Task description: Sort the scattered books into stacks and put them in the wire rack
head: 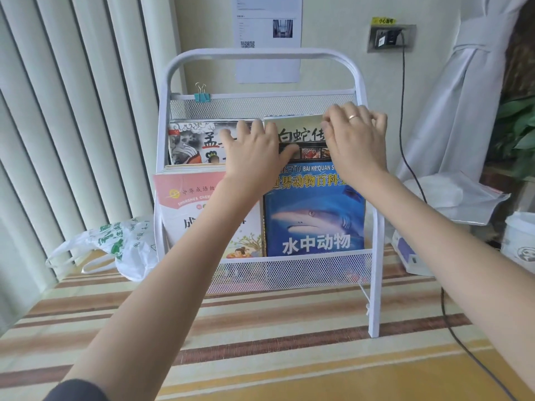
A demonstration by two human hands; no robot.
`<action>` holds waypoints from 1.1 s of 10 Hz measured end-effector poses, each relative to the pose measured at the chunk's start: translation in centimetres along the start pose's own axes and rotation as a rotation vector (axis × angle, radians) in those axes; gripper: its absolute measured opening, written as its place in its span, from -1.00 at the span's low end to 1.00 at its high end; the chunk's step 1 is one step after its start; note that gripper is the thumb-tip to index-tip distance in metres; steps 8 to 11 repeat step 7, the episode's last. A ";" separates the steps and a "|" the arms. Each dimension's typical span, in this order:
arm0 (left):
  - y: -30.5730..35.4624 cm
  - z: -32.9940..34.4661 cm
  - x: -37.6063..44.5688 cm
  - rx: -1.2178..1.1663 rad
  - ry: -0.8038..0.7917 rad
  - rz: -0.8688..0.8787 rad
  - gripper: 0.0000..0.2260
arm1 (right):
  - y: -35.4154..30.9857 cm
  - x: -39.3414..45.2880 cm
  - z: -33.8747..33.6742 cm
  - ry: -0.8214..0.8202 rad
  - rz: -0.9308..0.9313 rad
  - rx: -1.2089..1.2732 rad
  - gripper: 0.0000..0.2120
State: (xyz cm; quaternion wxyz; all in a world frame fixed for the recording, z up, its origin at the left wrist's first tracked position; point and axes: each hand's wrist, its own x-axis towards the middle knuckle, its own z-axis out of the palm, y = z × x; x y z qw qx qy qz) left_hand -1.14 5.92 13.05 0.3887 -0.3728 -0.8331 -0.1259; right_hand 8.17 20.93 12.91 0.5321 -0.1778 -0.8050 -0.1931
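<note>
Standing books (315, 215) filling white rack (260, 55)

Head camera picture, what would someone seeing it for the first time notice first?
Probably the white wire rack standing on the striped table, with both hands at its upper tier. The left hand and right hand rest on a book with a greenish cover. Below it, on the lower right, stands a bright blue shark book.
</note>
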 end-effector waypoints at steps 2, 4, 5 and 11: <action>-0.2 2.0 -1.2 0.017 0.254 0.061 -0.70 | -1.7 -1.8 2.0 -0.262 -0.013 0.077 -0.48; -0.2 1.4 -2.0 -0.148 0.264 0.041 -0.70 | -1.7 -2.1 2.5 -0.247 0.005 0.063 -0.44; -0.1 0.3 -2.5 -0.242 0.319 0.060 -0.68 | -1.8 -1.8 2.0 -0.289 0.002 0.133 -0.50; -6.0 -6.1 -6.8 -1.053 0.313 -0.145 -0.76 | 0.1 -2.5 -4.8 0.155 0.236 0.951 -0.74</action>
